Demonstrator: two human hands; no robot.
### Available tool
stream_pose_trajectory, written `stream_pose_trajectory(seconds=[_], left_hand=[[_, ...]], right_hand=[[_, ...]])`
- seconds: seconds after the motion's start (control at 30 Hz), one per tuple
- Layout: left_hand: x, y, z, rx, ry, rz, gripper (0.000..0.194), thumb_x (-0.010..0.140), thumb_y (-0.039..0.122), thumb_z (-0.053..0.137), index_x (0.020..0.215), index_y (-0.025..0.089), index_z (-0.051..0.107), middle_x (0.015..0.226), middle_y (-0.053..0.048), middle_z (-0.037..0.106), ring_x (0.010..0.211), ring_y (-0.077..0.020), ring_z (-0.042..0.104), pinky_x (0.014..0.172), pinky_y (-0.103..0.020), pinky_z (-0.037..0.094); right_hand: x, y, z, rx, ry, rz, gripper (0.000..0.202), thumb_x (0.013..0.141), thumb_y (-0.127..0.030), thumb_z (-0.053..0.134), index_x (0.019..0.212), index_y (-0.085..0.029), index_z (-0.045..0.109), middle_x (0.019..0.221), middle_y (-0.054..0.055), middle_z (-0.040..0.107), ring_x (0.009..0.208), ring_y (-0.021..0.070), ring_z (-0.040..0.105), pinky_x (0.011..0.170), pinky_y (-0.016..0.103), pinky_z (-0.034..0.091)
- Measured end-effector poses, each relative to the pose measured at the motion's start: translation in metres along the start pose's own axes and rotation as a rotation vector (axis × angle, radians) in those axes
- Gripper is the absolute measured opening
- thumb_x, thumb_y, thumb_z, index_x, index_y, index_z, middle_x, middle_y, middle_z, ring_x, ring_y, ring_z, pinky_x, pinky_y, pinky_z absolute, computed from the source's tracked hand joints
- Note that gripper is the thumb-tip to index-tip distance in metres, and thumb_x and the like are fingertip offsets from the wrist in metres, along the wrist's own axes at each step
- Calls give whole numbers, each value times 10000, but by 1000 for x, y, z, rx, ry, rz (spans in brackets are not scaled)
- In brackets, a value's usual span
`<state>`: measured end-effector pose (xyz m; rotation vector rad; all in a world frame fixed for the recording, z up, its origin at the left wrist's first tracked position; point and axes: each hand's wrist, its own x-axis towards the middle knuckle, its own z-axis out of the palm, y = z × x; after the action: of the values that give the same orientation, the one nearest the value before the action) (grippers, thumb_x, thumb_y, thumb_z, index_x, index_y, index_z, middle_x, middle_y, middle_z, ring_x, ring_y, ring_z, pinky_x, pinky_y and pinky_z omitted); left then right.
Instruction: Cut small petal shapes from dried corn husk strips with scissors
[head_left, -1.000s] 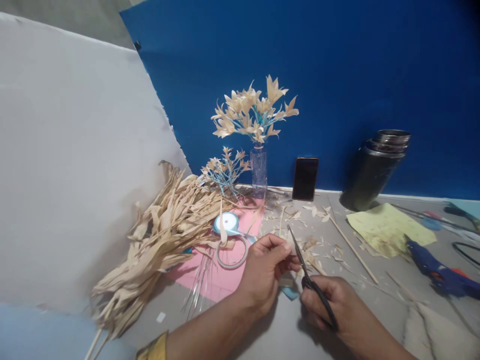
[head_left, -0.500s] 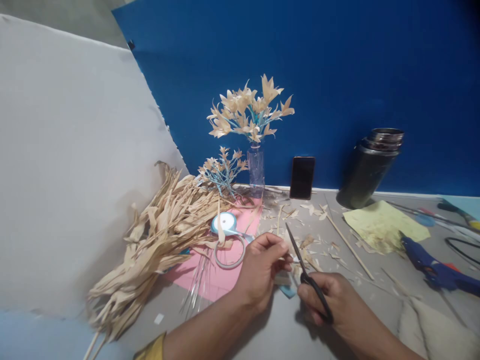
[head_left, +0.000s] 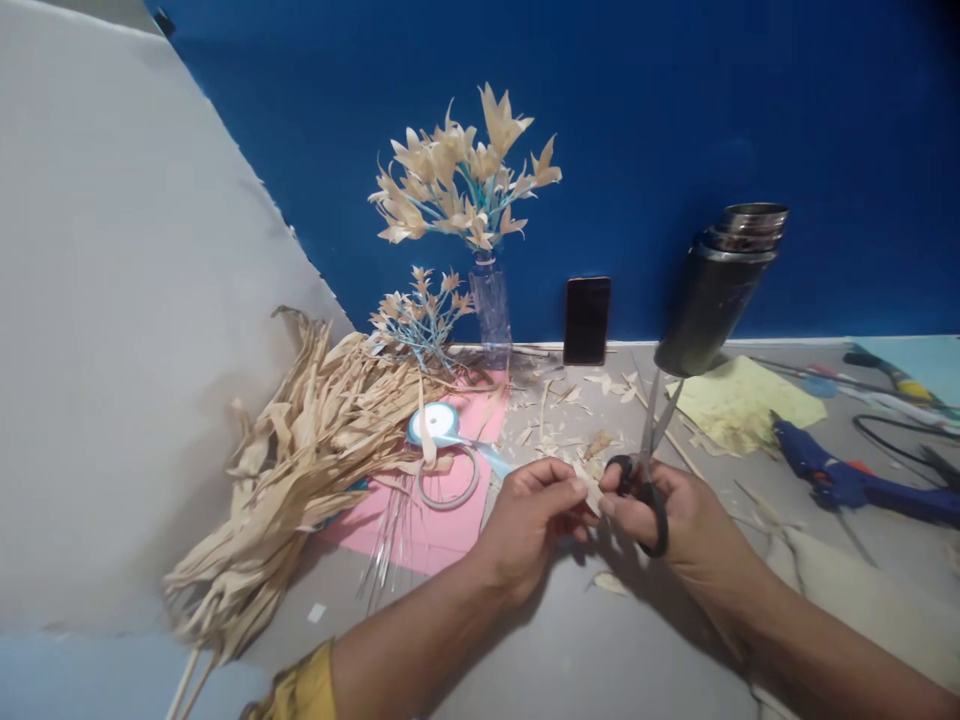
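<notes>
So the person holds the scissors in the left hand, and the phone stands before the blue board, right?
The side is wrong: the head view shows the scissors in the right hand. The phone does stand before the blue board.

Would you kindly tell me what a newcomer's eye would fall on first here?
Probably pale flowers in a clear bottle, set off by the blue backdrop. Next might come the heap of dried leaves at the left, then, in front, open scissors in the right hand beside the pale strip in the left hand.
</notes>
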<state>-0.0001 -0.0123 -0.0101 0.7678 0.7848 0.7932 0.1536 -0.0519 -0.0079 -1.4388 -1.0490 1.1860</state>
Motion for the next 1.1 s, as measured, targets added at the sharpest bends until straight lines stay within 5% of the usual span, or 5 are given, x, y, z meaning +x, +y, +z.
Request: stream_pose_trajectory(seconds=[0.2,0.47,0.7,0.9,1.1], left_hand=[[2,8,-3,29,-8,13,207,683,271,757,696,163,581,582,-16,609,533,-110,546,570,-234,418],[7,17,-6,-102,123,193,207,686,262,738,708,163,558,609,13,566,571,-106,548,558,-221,418],[10,15,-8,-84,149,199,184,690,248,711,703,158,551,618,10,572,572,-114,565,550,-225,431],[10,15,-8,-79,146,208,186,701,247,709,706,160,545,600,21,556,550,-107,554,554,-229,442],[7,19,-6,-98,132,212,209,701,252,725,727,168,536,622,27,568,565,-101,560,552,-216,430]], right_hand=[[2,5,-4,-41,-55,-10,269,720,-388,742,843,-186,614,670,-18,608,600,143,532,556,248,408],[-9,6,8,-158,-448,39,463,860,-625,550,736,-179,533,654,-15,497,581,121,390,528,252,303],[-9,18,14,-263,-435,48,398,855,-515,554,642,-215,402,592,-59,345,552,106,290,502,259,220],[-8,14,13,-259,-415,92,334,795,-405,561,555,-208,438,523,-44,412,511,105,350,489,253,253],[-10,12,16,-174,-374,144,379,759,-461,615,524,-206,462,482,-32,459,475,105,390,480,251,307]])
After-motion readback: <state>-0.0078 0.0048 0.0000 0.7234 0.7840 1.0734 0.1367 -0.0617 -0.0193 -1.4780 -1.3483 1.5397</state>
